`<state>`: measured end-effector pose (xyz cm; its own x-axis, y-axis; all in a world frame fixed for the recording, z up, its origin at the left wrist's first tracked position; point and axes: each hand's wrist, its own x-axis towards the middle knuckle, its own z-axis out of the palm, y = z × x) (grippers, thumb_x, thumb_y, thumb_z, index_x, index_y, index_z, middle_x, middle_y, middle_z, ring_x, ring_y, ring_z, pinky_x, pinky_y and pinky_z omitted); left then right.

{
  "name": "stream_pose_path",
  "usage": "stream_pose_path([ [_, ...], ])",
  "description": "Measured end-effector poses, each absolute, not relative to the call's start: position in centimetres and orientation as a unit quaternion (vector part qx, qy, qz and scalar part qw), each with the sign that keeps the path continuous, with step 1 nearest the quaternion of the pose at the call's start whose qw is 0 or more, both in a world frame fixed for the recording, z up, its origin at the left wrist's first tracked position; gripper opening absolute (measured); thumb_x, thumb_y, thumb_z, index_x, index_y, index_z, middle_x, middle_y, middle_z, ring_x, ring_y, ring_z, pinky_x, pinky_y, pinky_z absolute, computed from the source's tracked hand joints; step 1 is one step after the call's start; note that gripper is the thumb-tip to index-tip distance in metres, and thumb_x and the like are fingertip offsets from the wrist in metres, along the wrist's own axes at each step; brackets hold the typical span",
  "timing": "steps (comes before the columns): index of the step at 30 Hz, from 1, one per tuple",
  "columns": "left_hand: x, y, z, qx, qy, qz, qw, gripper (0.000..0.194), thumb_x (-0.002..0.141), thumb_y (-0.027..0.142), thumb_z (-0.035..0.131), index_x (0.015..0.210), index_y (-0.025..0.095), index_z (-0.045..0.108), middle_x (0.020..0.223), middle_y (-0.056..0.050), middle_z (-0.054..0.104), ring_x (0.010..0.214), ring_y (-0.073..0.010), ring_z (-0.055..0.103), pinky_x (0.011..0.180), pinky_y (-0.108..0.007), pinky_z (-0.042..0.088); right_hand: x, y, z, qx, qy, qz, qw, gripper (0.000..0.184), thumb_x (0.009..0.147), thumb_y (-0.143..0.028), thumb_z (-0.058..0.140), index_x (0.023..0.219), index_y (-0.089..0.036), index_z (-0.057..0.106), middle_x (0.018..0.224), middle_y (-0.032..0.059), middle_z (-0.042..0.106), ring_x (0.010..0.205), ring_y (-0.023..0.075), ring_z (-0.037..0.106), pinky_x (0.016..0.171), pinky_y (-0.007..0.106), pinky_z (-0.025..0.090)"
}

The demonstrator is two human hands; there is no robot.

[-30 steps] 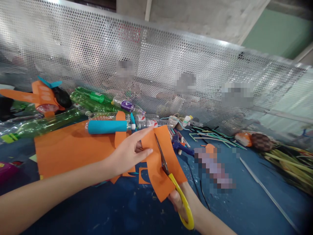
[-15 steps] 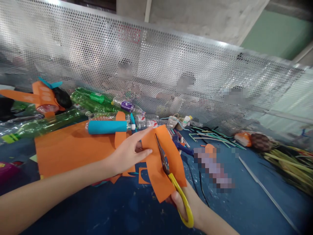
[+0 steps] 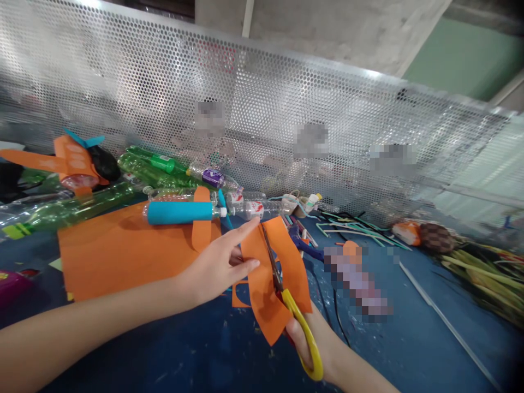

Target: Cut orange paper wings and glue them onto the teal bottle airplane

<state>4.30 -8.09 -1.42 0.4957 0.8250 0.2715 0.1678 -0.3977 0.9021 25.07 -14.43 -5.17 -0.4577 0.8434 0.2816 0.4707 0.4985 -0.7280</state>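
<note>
My left hand (image 3: pixel 223 262) pinches the left side of a piece of orange paper (image 3: pixel 261 292), thumb on top and the other fingers partly hidden behind it. My right hand (image 3: pixel 301 338) grips yellow-handled scissors (image 3: pixel 308 344), with one handle loop in plain view. Their dark blades (image 3: pixel 273 262) lie along a long cut through the paper, the tip close to its far edge. The paper is parted into two strips that curl apart; whether they still join at the far end I cannot tell. Behind my left hand lies a large orange sheet (image 3: pixel 123 256) on the blue surface.
A blue-wrapped bottle (image 3: pixel 180 213) with orange paper lies on the large sheet. Green bottles (image 3: pixel 98 199) and an orange paper model (image 3: pixel 76 158) stand left. A glue gun (image 3: pixel 305 243), thin straws (image 3: pixel 360 226) and dry leaves (image 3: pixel 487 278) are right. A perforated metal panel (image 3: pixel 262 103) runs behind.
The cut in the orange paper has opened wider and its right strip now bows outward. My left hand and the paper have shifted slightly right and toward me.
</note>
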Motion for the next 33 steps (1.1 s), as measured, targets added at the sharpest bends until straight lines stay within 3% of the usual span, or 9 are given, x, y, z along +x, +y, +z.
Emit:
stream_pose_path([
  [5,4.3,-8.1,-1.4,0.746,0.336,0.375,0.435,0.068,0.083,0.026,0.054,0.142,0.028,0.022,0.111,-0.007,0.061,0.072,-0.0166,0.063,0.066,-0.033,0.055,25.3,-14.3,-6.2,-0.428,-0.791,0.285,0.331,0.056,0.087,-0.061,0.029,0.101,-0.017,0.059,0.089,0.0101,0.065,0.082,0.0241,0.061,0.073,0.031,0.051],
  [11,4.3,-8.1,-1.5,0.748,0.335,0.382,0.427,0.067,0.083,0.024,0.053,0.142,0.029,0.023,0.111,-0.007,0.061,0.066,-0.0136,0.061,0.062,-0.030,0.055,25.4,-14.2,-7.5,-0.459,-0.759,0.324,0.329,0.058,0.082,-0.069,0.030,0.079,-0.017,0.056,0.060,0.0027,0.055,0.057,0.0165,0.054,0.051,0.024,0.047],
  [15,4.4,-8.0,-1.7,0.747,0.337,0.390,0.420,0.067,0.082,0.025,0.055,0.142,0.029,0.024,0.112,-0.008,0.061,0.065,-0.0136,0.060,0.061,-0.030,0.055,25.5,-14.2,-8.2,-0.477,-0.727,0.367,0.331,0.055,0.080,-0.070,0.035,0.075,-0.018,0.052,0.056,-0.0007,0.050,0.048,0.0114,0.047,0.042,0.020,0.041],
  [28,4.3,-7.9,-1.5,0.735,0.319,0.387,0.457,0.068,0.083,0.023,0.053,0.142,0.030,0.020,0.110,-0.006,0.063,0.070,-0.0171,0.064,0.065,-0.034,0.056,24.8,-14.6,-7.0,-0.505,-0.701,0.379,0.330,0.050,0.077,-0.070,0.035,0.072,-0.021,0.047,0.055,-0.0026,0.041,0.041,0.0110,0.043,0.036,0.021,0.036],
  [33,4.4,-7.5,-1.6,0.720,0.319,0.399,0.469,0.056,0.082,0.021,0.055,0.134,0.027,0.034,0.106,-0.006,0.064,0.079,-0.0185,0.065,0.071,-0.034,0.055,25.5,-14.4,-7.6,-0.502,-0.716,0.365,0.320,0.041,0.084,-0.060,0.035,0.075,-0.022,0.049,0.055,-0.0016,0.045,0.044,0.0120,0.048,0.037,0.019,0.036],
])
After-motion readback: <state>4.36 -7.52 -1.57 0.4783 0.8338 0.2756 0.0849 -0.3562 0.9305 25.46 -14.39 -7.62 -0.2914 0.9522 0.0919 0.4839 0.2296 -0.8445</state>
